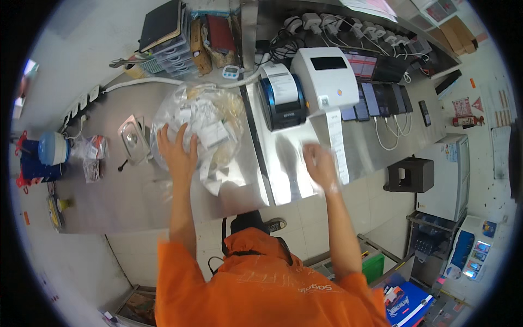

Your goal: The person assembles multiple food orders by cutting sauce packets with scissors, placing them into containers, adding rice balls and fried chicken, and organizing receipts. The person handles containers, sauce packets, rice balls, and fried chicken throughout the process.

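My left hand has its fingers spread over the left side of a clear plastic bag, touching it. Crumpled white paper slips fill much of the bag, and a few spill toward the table's near edge. Over the steel table to the right, my right hand is slightly blurred. Its fingers look curled in, and I see nothing held in them. Just right of it hangs a long printed paper strip, coming from a white label printer. A black receipt printer with paper stands beside that.
Several phones on white cables lie right of the printers. Chargers line the back ledge. Left of the bag sit a steel lidded container and small plastic packets. Notebooks top stacked drawers behind; a brown stool stands right.
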